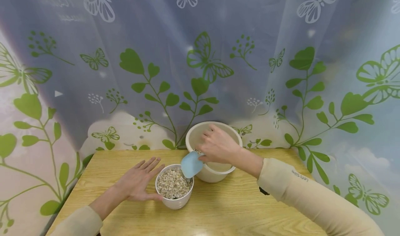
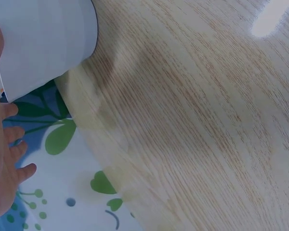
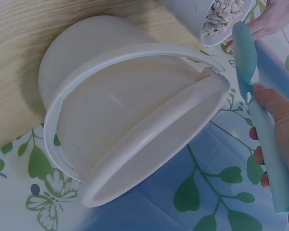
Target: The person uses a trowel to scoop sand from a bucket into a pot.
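My right hand (image 1: 220,145) grips the handle of a light blue plastic shovel (image 1: 191,164), fingers curled round it above the bucket's rim. The shovel's blade tilts down over the right edge of a small white pot (image 1: 176,204). Pale, mixed gravel (image 1: 173,183) fills that pot almost to its rim. My left hand (image 1: 139,181) lies along the pot's left side with fingers spread and the thumb at the rim. In the right wrist view the shovel (image 3: 269,154) shows its whole handle, its blade close to the pot.
A larger cream bucket (image 1: 210,175) stands right behind the pot; its carrying handle (image 3: 111,57) appears in the right wrist view. Both sit on a wood-grain table (image 1: 250,208). A curtain (image 1: 175,38) with butterflies and leaves hangs at the table's back edge.
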Motion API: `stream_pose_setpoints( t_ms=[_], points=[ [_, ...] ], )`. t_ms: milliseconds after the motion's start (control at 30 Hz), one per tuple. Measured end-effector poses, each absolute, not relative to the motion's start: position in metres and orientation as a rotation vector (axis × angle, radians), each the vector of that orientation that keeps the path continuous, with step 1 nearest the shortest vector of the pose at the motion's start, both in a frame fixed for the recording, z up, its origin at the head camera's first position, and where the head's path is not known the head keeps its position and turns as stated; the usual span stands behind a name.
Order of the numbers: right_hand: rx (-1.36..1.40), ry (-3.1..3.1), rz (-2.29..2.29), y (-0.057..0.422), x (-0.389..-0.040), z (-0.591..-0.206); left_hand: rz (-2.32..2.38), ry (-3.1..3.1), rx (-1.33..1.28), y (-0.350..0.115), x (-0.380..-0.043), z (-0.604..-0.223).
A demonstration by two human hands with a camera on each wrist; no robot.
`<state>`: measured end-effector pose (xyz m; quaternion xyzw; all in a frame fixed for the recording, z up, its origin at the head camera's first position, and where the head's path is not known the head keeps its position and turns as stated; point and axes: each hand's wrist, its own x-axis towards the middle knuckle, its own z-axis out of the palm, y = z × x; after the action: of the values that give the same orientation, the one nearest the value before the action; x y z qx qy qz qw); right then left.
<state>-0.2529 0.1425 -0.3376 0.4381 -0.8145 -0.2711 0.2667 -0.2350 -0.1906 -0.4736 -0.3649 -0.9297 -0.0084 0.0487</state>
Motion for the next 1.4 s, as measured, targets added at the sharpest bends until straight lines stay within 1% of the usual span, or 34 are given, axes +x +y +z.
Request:
stream_pose_setpoints(
  t_ms=[267, 767, 1033, 1400],
  points=[
    [1.115, -2.305, -0.614, 0.156, -0.257, -0.343, -0.039, -2.837, -1.123, -0.19, -0.236, -0.472],
    [0.932, -2.332, -0.402, 0.209, -0.268, -0.353, -0.044, -2.776, -1.183, -0.175, -0.246, -0.457],
    [0.908, -2.278, -0.334, 0.228, -0.274, -0.349, 0.002, -2.737, -1.19, -0.165, -0.255, -0.437],
    [0.897, -2.252, -0.393, 0.248, -0.285, -0.362, 0.025, -2.749, -1.174, -0.146, -0.268, -0.407]
  ],
)
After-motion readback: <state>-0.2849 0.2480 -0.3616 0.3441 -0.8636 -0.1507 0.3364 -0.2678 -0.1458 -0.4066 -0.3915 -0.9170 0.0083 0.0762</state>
